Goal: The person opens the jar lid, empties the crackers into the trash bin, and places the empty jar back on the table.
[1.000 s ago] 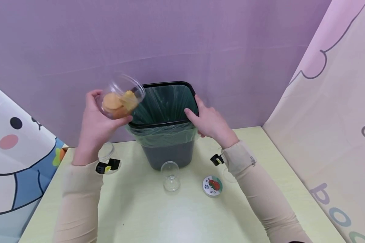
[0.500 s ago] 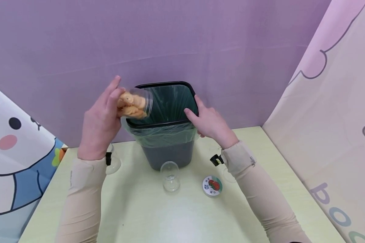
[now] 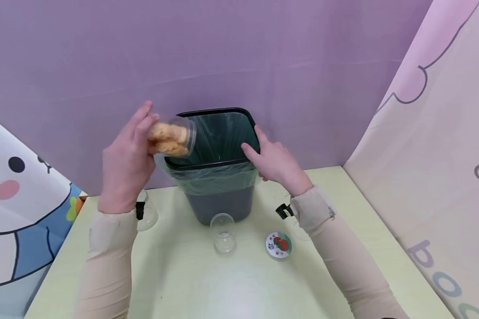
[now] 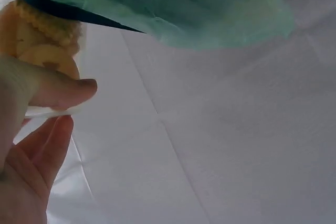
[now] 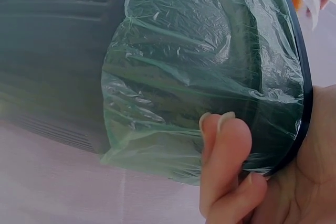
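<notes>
My left hand (image 3: pixel 127 159) grips a clear plastic tub (image 3: pixel 192 133) tipped on its side, its mouth toward the bin's opening. Pale yellow and orange biscuits (image 3: pixel 168 139) lie inside; the left wrist view shows a crinkled-edge one (image 4: pixel 47 22). The tub overlaps the left part of the bin's black rim (image 3: pixel 211 165). At the opposite side my right hand (image 3: pixel 277 161) holds that rim, thumb over the opening. In the right wrist view its fingers (image 5: pixel 228 150) curl against the green liner (image 5: pixel 168 77) outside the dark grey bin (image 3: pixel 219 204).
On the pale table (image 3: pixel 203 288), a clear cup-like container (image 3: pixel 224 237) stands in front of the bin. Right of it lies a round tin or lid (image 3: pixel 278 245) with a red fruit picture. Other clear containers (image 3: pixel 148 217) are partly hidden by the left wrist. A purple cloth (image 3: pixel 223 53) hangs behind.
My left hand has turned over, swinging the tub from mouth-up tilt to lying sideways toward the bin, then shifted slightly left. My right hand has kept its place on the rim.
</notes>
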Demonstrator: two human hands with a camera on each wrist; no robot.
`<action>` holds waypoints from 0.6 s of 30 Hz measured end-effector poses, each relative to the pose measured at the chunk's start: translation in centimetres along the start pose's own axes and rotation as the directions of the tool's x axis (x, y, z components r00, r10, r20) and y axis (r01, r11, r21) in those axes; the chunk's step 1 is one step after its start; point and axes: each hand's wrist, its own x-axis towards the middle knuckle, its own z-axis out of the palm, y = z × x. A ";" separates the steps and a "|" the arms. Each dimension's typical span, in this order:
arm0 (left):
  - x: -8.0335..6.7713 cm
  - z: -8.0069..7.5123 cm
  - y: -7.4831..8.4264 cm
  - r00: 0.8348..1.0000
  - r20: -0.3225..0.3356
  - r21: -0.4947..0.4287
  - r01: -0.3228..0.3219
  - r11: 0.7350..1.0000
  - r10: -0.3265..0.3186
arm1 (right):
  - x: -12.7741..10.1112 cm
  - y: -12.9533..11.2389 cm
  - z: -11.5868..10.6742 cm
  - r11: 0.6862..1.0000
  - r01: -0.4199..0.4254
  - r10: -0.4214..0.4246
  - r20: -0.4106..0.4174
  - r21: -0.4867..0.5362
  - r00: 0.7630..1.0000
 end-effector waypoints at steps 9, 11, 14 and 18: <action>0.0 0.1 0.2 1.000 0.019 -0.001 0.018 1.000 -0.018 | -0.2 -0.1 0.1 1.000 0.000 0.000 -0.002 0.000 1.000; -0.1 -0.1 0.2 0.999 0.012 0.001 0.039 0.999 -0.039 | -0.2 -0.2 0.1 1.000 0.001 -0.001 -0.001 -0.002 1.000; 0.1 -0.5 0.1 0.999 0.029 0.007 0.041 0.999 -0.041 | -0.1 -0.2 0.1 1.000 0.004 -0.004 -0.003 0.001 1.000; 0.5 -0.8 0.1 0.998 0.062 0.012 0.004 1.000 -0.005 | 0.0 -0.2 0.1 1.000 0.002 -0.002 -0.012 0.014 1.000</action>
